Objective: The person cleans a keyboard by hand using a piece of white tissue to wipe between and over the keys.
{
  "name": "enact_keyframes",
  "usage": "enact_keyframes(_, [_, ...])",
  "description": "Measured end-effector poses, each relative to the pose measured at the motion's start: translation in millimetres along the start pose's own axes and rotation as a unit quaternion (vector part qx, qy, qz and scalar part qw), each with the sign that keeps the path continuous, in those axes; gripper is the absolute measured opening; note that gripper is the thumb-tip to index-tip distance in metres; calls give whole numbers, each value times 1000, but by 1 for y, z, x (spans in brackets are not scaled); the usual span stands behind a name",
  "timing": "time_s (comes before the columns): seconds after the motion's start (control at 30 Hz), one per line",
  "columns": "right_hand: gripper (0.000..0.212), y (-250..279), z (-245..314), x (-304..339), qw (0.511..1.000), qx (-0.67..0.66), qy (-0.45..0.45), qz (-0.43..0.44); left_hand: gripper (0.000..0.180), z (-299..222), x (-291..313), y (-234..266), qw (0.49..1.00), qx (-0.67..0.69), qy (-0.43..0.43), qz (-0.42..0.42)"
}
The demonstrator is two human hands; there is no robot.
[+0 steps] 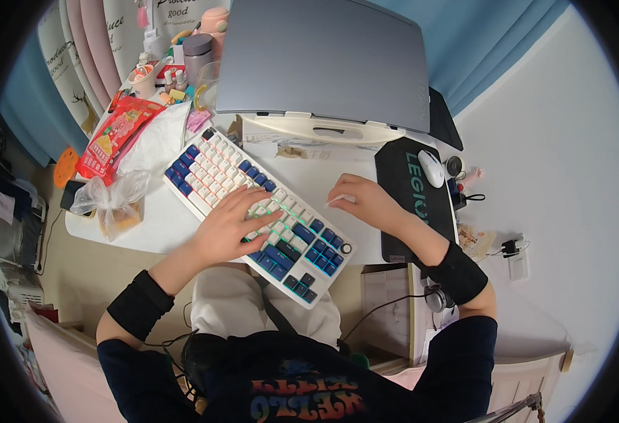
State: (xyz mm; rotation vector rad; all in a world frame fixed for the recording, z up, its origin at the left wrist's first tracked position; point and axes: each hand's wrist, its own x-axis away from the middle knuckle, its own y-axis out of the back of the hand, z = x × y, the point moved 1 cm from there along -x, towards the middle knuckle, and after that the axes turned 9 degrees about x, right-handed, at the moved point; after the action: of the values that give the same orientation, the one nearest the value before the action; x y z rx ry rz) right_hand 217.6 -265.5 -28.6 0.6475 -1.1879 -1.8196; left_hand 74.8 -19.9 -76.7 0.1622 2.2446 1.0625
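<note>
A white keyboard (285, 243) with white, navy and black keys lies slantwise on the desk, lit from beneath its keys. Its lower right corner reaches past the desk's front edge, over my lap. My left hand (235, 218) rests on the keys near the middle, its fingers spread and holding nothing. Just beyond the keyboard's right side, my right hand (362, 201) is pinched on a small white piece (340, 202), which looks like tissue; most of it is hidden by the fingers. A knob (346, 248) sits at the keyboard's right corner.
Behind the keyboard, a large grey laptop (323, 56) stands on a white stand (323, 130). A white mouse (432, 168) lies on a black mat (401, 183) at right. Leftward are a red snack bag (119, 134), a clear plastic bag (118, 204), a grey tumbler (198, 56) and small bottles.
</note>
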Motion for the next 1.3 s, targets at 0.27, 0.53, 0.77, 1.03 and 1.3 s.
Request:
enact_keyframes(0.27, [23, -13, 16, 27, 968, 140, 200, -63, 43, 0, 1, -2, 1000, -8, 1, 5])
enact_keyframes(0.53, [21, 1, 23, 27, 965, 160, 189, -85, 44, 0, 2, -4, 1000, -15, 5, 5])
enact_keyframes(0.77, [13, -17, 47, 25, 942, 267, 204, -11, 45, 0, 2, -4, 1000, -24, 5, 2])
enact_keyframes(1.03, [19, -18, 49, 28, 957, 230, 176, 16, 44, 1, 5, -4, 1000, -27, 2, -4])
enact_keyframes(1.3, [15, -18, 37, 19, 986, 76, 142, 40, 42, 0, 5, -4, 1000, -28, -2, -10])
